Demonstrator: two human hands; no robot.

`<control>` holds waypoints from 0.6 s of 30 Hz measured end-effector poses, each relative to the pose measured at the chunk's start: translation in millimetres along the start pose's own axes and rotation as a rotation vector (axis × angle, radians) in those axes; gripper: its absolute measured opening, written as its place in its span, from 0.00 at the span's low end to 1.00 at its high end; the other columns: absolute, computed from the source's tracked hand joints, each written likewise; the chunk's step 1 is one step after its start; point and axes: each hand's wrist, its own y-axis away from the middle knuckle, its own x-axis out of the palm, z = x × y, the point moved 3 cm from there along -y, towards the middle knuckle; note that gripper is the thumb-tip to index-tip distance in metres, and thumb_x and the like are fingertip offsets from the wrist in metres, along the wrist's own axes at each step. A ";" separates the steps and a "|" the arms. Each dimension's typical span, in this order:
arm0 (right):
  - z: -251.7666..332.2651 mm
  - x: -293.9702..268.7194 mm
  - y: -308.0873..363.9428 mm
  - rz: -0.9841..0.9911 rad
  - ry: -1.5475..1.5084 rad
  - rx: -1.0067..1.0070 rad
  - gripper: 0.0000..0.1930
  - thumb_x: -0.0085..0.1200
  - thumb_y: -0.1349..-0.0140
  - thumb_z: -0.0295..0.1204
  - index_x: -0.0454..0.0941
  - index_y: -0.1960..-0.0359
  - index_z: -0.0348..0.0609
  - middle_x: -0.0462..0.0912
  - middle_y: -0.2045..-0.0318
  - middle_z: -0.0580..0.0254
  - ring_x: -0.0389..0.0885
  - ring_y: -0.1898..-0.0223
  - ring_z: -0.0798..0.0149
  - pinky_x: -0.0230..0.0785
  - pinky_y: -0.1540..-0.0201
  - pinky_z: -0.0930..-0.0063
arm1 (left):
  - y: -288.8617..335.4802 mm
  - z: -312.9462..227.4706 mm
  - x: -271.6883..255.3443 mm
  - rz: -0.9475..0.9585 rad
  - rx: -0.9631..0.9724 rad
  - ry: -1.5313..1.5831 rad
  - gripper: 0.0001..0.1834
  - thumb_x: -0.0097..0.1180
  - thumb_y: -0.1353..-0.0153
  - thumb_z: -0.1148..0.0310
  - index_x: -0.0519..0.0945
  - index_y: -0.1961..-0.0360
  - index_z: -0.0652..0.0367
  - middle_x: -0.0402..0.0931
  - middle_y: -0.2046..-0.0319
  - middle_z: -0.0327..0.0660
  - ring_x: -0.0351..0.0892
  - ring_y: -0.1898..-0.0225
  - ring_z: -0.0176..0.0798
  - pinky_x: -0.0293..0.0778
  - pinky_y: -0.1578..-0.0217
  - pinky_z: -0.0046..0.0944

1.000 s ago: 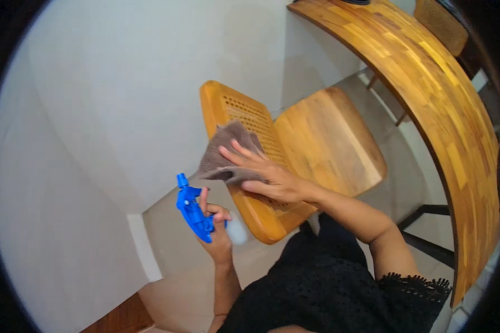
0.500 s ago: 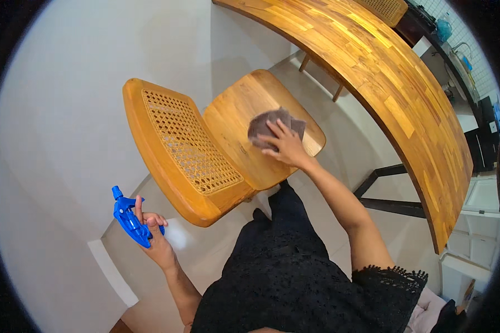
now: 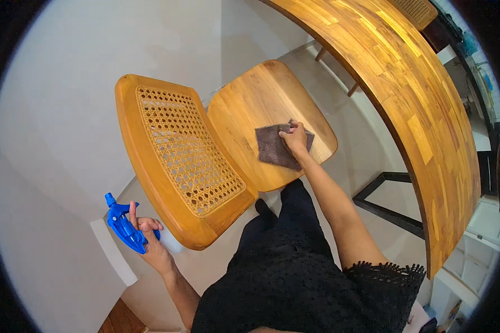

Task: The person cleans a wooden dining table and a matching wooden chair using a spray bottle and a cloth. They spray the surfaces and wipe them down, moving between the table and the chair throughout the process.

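Observation:
A wooden chair stands in front of me, its cane-woven backrest [image 3: 186, 150] on the near left and its smooth seat [image 3: 250, 97] beyond. On the seat lies a brownish-grey cloth [image 3: 275, 147], spread fairly flat. My right hand [image 3: 296, 136] pinches the cloth near its far right edge with bent fingers. At the lower left, beside the backrest, my left hand [image 3: 153, 244] is wrapped round the neck of a spray bottle with a blue trigger head [image 3: 125, 226]. One finger points up along the trigger; the bottle's body is mostly hidden by the hand.
A long wooden table [image 3: 405, 100] curves along the right, with a black metal leg frame [image 3: 391, 202] under it. A white wall [image 3: 78, 139] rises on the left. Another cane chair [image 3: 419, 11] and a dark counter stand at the far right.
My right hand has gone from lying spread on the cloth to pinching its edge, and the cloth now lies flatter. The view has shifted slightly. My left hand still holds the spray bottle.

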 end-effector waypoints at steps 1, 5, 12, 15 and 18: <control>-5.3 1.2 -8.0 0.080 0.059 -0.017 0.33 0.65 0.57 0.34 0.65 0.48 0.36 0.78 0.61 0.49 0.76 0.56 0.52 0.67 0.50 0.64 | -1.5 -1.1 2.2 -0.003 -0.008 0.021 0.30 0.47 0.36 0.56 0.62 0.41 0.68 0.61 0.79 0.32 0.61 0.75 0.26 0.63 0.72 0.27; 4.1 -13.6 -17.4 0.401 0.244 0.075 0.31 0.62 0.57 0.33 0.70 0.50 0.32 0.74 0.51 0.42 0.73 0.49 0.50 0.65 0.47 0.65 | -3.8 1.0 3.1 0.005 -0.009 0.062 0.30 0.48 0.36 0.56 0.63 0.41 0.68 0.61 0.79 0.32 0.61 0.75 0.26 0.63 0.72 0.27; 15.9 -23.4 -31.9 0.596 -0.645 0.519 0.30 0.54 0.48 0.33 0.62 0.43 0.32 0.70 0.47 0.45 0.69 0.46 0.51 0.58 0.40 0.58 | -6.9 9.6 5.4 0.035 0.002 0.156 0.29 0.48 0.36 0.56 0.64 0.42 0.67 0.62 0.79 0.32 0.62 0.76 0.26 0.64 0.73 0.28; 114.6 -56.1 -18.6 0.697 -0.769 0.258 0.23 0.52 0.45 0.28 0.65 0.47 0.35 0.74 0.51 0.50 0.73 0.50 0.55 0.63 0.43 0.59 | -6.1 10.5 -8.8 0.019 0.000 0.178 0.28 0.47 0.35 0.58 0.63 0.42 0.68 0.62 0.79 0.33 0.62 0.76 0.26 0.64 0.73 0.28; 171.6 -86.0 -24.8 0.766 -0.703 -0.071 0.18 0.53 0.45 0.26 0.71 0.52 0.38 0.77 0.57 0.58 0.76 0.54 0.62 0.66 0.46 0.64 | -4.7 9.5 -10.1 0.031 0.021 0.203 0.27 0.47 0.35 0.59 0.63 0.42 0.69 0.62 0.78 0.33 0.63 0.76 0.26 0.65 0.73 0.28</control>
